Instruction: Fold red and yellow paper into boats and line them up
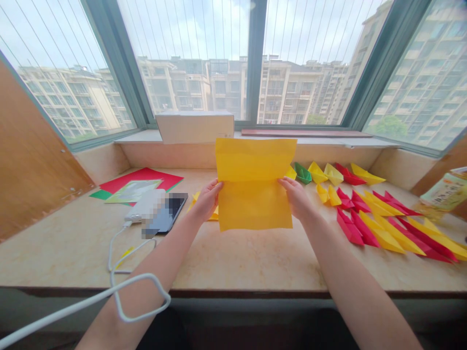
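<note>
A sheet of yellow paper [255, 194] is held upright above the counter, with a faint crease running across its middle. My left hand [207, 199] pinches its left edge, and my right hand [296, 195] pinches the right edge at about the same height. Both thumbs lie on the near face of the sheet; the other fingers are partly hidden behind it. Behind my left hand, some yellow folded paper [214, 214] lies on the counter, mostly covered.
Rows of red, yellow and green folded paper boats [386, 233] stand at right, beside a bottle [447, 192]. At left lie coloured sheets [164, 174], a white power bank [146, 206], a phone [171, 214] and a looping white cable [69, 308]. A white box [197, 127] sits on the sill.
</note>
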### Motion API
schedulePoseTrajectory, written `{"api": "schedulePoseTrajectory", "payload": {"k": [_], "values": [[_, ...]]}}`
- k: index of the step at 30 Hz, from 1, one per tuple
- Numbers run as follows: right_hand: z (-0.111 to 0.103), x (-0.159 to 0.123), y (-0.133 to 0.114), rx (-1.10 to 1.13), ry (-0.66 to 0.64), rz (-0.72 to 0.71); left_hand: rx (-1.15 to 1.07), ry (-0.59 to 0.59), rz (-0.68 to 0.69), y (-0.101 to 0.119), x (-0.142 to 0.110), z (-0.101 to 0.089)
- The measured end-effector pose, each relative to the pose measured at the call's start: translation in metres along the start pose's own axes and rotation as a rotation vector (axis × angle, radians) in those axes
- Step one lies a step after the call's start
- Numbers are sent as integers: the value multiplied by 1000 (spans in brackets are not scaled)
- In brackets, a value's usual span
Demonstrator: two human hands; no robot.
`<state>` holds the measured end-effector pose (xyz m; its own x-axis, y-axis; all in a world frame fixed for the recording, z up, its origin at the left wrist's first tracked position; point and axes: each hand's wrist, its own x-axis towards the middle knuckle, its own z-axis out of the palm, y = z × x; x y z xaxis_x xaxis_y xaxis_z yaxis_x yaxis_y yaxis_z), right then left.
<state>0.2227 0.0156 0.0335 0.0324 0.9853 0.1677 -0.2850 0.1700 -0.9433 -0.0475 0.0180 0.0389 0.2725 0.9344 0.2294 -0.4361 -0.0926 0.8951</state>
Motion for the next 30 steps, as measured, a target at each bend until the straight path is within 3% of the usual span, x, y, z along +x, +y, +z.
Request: {"api": "schedulePoseTrajectory", "payload": {"k": [5,13,19,23,30], "values": [[-3,4,3,22,71,10,58,98,-36,-3,5,-6],[-3,3,4,48,149,-31,103,150,46,0,2,-3],[-3,-2,-3,1,-21,41,210,83,21,5,-2,-1],[-1,-3,-3,-31,-52,-99,256,27,52,8,-2,-4],[8,0,-2,-62,50,-275,254,171,174,9,5,-6]]}}
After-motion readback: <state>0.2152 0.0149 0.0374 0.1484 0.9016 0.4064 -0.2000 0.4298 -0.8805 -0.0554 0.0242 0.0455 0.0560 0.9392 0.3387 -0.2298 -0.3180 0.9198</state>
